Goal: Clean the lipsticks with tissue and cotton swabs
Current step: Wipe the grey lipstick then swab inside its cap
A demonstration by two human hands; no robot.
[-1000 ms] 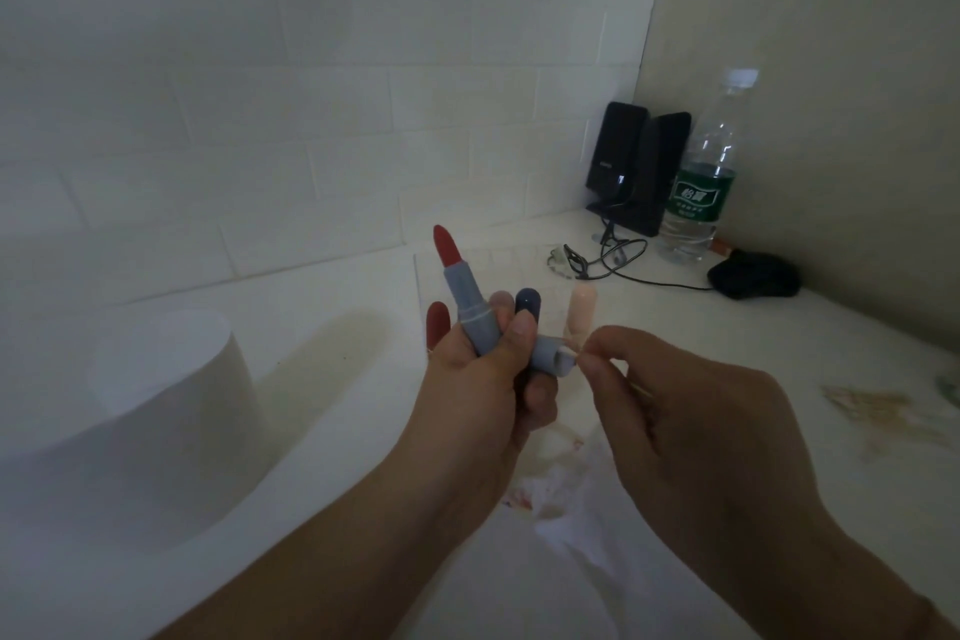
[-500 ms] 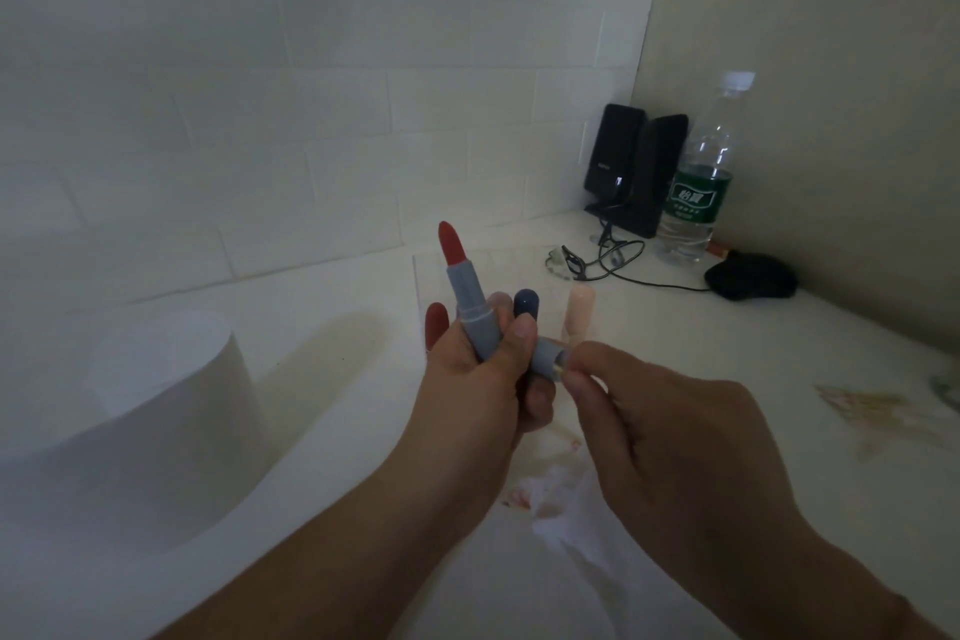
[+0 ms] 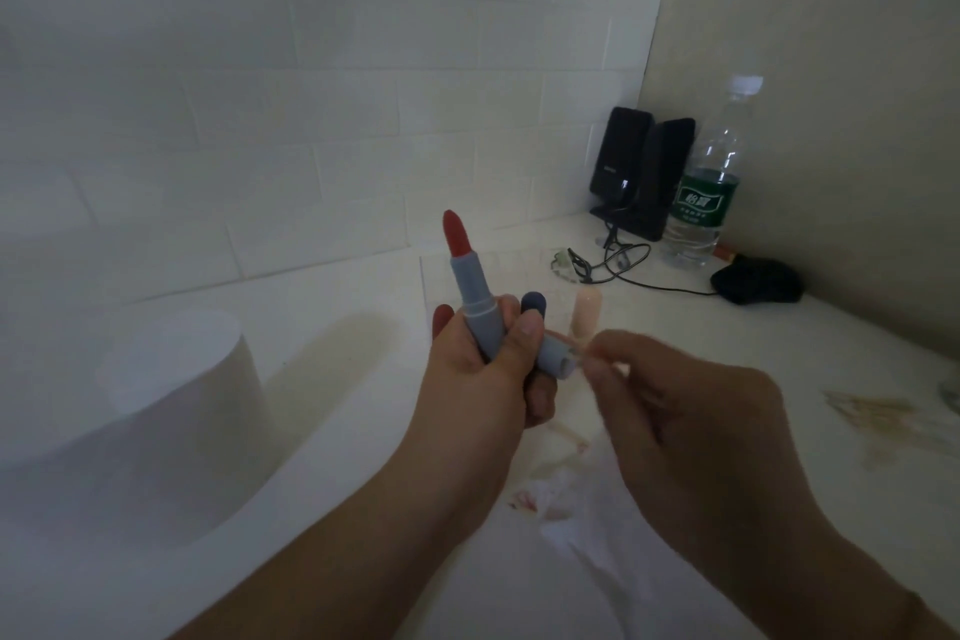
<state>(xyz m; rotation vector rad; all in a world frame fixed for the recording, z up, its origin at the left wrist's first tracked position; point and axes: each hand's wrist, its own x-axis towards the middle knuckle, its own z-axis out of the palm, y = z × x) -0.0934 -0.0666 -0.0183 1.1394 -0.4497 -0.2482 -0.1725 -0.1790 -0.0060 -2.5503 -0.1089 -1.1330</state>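
Observation:
My left hand [image 3: 485, 369] grips an open lipstick [image 3: 470, 291] with a grey-blue tube and a red tip pointing up. The same hand also holds its grey-blue cap [image 3: 555, 358], whose open end faces right. My right hand [image 3: 685, 411] pinches a thin cotton swab [image 3: 581, 354] at the cap's mouth; the swab is blurred. A white tissue [image 3: 597, 525] with red smears lies on the counter below my hands. Behind my left hand stand a red lipstick [image 3: 442, 320], a dark blue one [image 3: 535, 303] and a pale pink one [image 3: 586, 309].
A roll of white tissue [image 3: 166, 400] stands at the left. In the far corner are two black speakers [image 3: 641, 172], a water bottle [image 3: 706, 182], a cable [image 3: 613, 265] and a black object [image 3: 756, 281]. A brownish stain [image 3: 872, 418] marks the counter at right.
My right hand pushed up to the cap's mouth half a second ago and has now drawn back slightly to the right. My left hand with the lipstick stays in place.

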